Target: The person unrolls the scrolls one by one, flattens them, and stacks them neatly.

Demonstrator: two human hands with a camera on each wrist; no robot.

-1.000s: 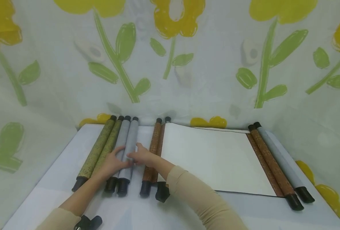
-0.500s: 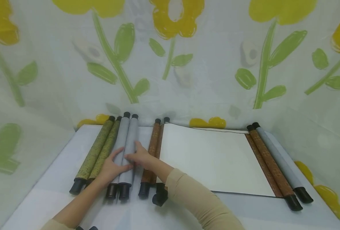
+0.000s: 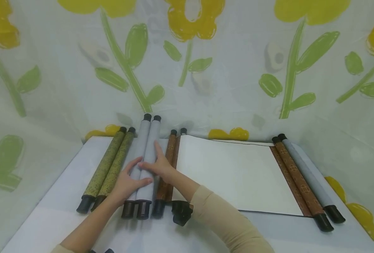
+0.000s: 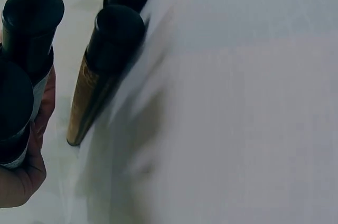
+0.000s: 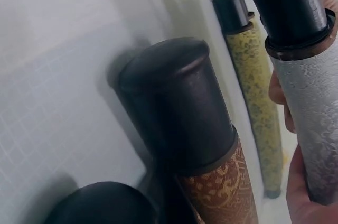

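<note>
Both my hands hold a silver-grey hanging scroll (image 3: 149, 151) rolled from both ends into two side-by-side rolls with black end knobs. My left hand (image 3: 123, 184) grips it from the left, thumb across the near part of the rolls. On the other side my right hand (image 3: 162, 167) holds it, fingers along the right roll. The scroll is raised above the table, its far knobs overlapping the wall. In the left wrist view its black knobs (image 4: 31, 23) show at the left edge; in the right wrist view its patterned silver cloth (image 5: 311, 102) shows close up.
Left of it lies a green-gold scroll (image 3: 106, 168) in two rolls. To the right, a brown-bordered scroll lies partly unrolled, its white sheet (image 3: 225, 172) between a brown roll (image 3: 169, 151) and another brown roll (image 3: 296, 172). A grey roll (image 3: 308, 175) lies at the far right.
Both hands have lifted the silver-grey scroll off the table and moved it to the right and away, closer to the brown roll. The other scrolls stay in place.
</note>
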